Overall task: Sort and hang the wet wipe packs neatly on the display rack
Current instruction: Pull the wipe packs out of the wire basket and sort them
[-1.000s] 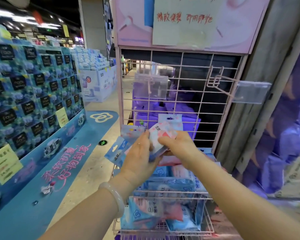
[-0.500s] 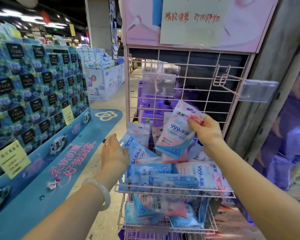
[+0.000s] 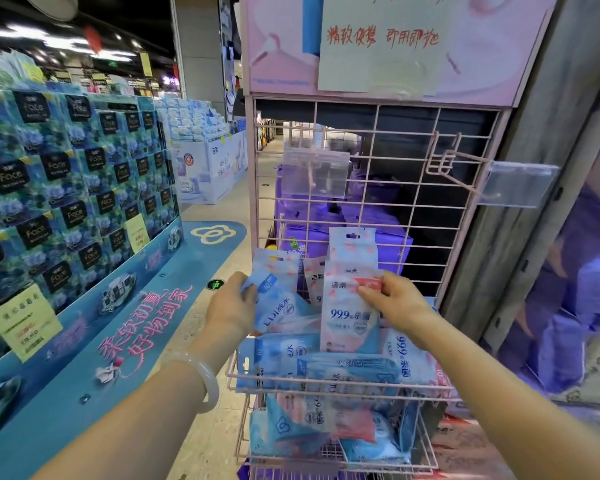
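Change since half a second ago: the pink pack (image 3: 350, 299) we held tilted and high now stands upright and lower, just above the basket (image 3: 326, 382); our left hand (image 3: 231, 306), then bare at the basket's left corner, now grips a blue pack (image 3: 278, 306).

Pink pack: upright, hang-hole tab at top, printed "99.9". Our right hand (image 3: 395, 303) pinches its right edge at the red band, thumb on the face, fingers behind. It stands in front of the rack (image 3: 413, 209), not on any hook.

Blue pack: tilted, held at its upper left corner between our left thumb and curled fingers. Just left of the pink pack; we cannot tell whether the two touch.

Loose packs (image 3: 347, 368): blue and pink, piled flat and slanted in the basket, several more in the lower basket (image 3: 326, 459). Two stand behind the held ones.

Rack: pink wire grid, pink sign (image 3: 281, 46) above with a paper note (image 3: 381, 43) in red handwriting.

Hooks: one at right (image 3: 458, 168) with a clear tag holder (image 3: 520, 185), bare; one at left with a clear holder (image 3: 314, 171), blurred.

Bangle (image 3: 205, 379): pale, on our left wrist.

Surroundings: blue tissue boxes (image 3: 66, 185) stacked at left, purple packs (image 3: 343, 230) behind the grid.
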{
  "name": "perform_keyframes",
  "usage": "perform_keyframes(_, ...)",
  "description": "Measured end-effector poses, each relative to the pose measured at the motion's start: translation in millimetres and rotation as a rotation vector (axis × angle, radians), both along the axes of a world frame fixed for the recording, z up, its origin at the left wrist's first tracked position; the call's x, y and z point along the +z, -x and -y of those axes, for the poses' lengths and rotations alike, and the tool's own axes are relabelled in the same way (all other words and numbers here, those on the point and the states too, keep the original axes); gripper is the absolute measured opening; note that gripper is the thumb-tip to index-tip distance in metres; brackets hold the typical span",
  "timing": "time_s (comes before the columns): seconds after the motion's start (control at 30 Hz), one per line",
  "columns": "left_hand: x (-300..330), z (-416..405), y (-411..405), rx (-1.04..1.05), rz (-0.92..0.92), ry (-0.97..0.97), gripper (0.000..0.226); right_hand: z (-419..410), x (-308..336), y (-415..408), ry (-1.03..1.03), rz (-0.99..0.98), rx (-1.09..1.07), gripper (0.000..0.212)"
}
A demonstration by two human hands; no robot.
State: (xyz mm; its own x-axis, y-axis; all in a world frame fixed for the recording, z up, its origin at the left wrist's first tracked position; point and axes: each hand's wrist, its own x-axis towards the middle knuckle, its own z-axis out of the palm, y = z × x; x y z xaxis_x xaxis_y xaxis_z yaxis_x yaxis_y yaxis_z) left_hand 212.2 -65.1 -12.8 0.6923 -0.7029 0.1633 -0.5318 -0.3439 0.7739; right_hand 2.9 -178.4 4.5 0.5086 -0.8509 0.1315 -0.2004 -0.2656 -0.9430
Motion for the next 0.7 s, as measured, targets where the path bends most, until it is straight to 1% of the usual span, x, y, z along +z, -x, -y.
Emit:
perform_keyframes(0.1,12,3,14,-0.068,0.049,0.157,0.015,10,7,3,0.012,0.190,-0.122,0.010)
perform_keyframes(0.2,29,10,25,-0.161,0.161,0.265,0.015,15,22,9,0.009,0.370,-0.156,0.013)
perform_keyframes(0.3,46,15,29,-0.152,0.300,0.431,0.019,18,31,18,0.009,0.369,-0.127,0.014)
perform_keyframes(0.4,68,22,29,-0.088,0.329,0.575,0.018,18,33,25,0.013,0.355,-0.097,0.013)
perform_keyframes(0.47,77,31,29,-0.070,0.280,0.593,0.017,17,34,27,0.002,0.365,-0.077,0.013)
perform_keyframes(0.53,78,38,36,-0.103,0.205,0.580,0.015,15,34,26,-0.001,0.380,-0.047,0.014)
perform_keyframes(0.6,70,44,49,-0.167,0.210,0.551,0.016,14,34,24,0.019,0.392,-0.013,0.017)
perform_keyframes(0.67,54,53,61,-0.231,0.240,0.444,0.019,13,34,22,0.058,0.357,-0.001,0.020)
perform_keyframes(0.7,44,56,66,-0.267,0.222,0.352,0.022,14,34,21,0.088,0.323,-0.007,0.020)
